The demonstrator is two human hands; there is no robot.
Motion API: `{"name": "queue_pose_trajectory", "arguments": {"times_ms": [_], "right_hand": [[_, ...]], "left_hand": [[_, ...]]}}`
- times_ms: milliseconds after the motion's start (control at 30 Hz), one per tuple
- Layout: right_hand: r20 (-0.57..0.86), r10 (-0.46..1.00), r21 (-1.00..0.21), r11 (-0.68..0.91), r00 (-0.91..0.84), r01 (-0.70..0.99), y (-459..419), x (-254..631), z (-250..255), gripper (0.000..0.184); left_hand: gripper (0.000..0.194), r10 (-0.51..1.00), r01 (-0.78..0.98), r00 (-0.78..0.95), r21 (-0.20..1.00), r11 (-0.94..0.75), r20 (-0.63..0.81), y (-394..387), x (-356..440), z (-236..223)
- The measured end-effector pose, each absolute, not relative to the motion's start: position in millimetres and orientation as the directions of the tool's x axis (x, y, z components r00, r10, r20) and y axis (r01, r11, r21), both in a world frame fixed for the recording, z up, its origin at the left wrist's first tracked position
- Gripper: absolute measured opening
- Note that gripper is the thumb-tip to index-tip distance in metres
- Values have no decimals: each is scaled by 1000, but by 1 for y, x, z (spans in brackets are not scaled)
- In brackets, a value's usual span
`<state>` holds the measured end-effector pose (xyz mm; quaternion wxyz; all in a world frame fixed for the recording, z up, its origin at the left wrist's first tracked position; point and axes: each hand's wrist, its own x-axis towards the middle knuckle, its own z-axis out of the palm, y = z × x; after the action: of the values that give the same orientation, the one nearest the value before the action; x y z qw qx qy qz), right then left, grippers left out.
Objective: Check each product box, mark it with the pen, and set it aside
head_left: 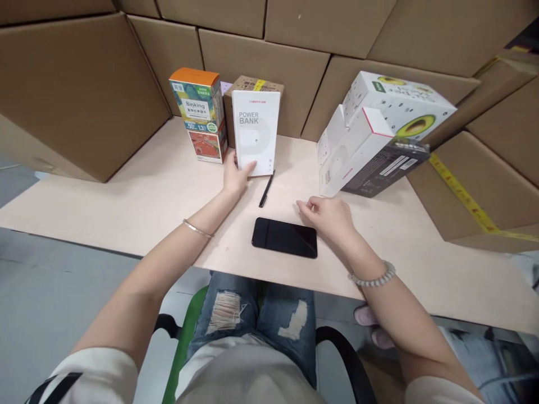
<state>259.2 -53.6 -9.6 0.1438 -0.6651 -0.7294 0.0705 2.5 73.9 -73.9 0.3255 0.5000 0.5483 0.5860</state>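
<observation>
My left hand point(237, 175) grips the lower left corner of an upright white power bank box point(257, 132), thumb across its front. Curled above the table, my right hand point(330, 216) has its thumb and fingers drawn together; whether anything small is in them is hidden. Just left of that hand lies a black smartphone point(284, 238), screen up. A black pen point(266, 191) rests between the phone and the power bank box. Behind my left hand stands an orange-topped Binking box point(197, 115), with a small brown carton point(252, 84) beside it, partly covered by the power bank box.
At the right stand a white avocado-print box point(396, 101), a white box with a red edge point(353, 148) and a dark box point(381, 171). Large cardboard cartons point(269, 67) wall the back and both sides. The wooden table's front edge point(236, 272) runs above my lap.
</observation>
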Motion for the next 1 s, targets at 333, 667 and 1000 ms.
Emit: {"name": "queue_pose_trajectory", "arguments": {"times_ms": [333, 667, 1000], "right_hand": [[259, 959, -535, 244, -117, 809, -57, 275, -10, 68], [148, 965, -697, 257, -216, 670, -49, 279, -17, 78], [135, 967, -713, 247, -217, 656, -48, 280, -19, 76]], "left_hand": [[79, 903, -40, -51, 902, -429, 427, 24, 21, -50], [74, 900, -55, 305, 950, -309, 310, -10, 39, -36], [73, 888, -35, 334, 946, -322, 315, -9, 35, -32]]}}
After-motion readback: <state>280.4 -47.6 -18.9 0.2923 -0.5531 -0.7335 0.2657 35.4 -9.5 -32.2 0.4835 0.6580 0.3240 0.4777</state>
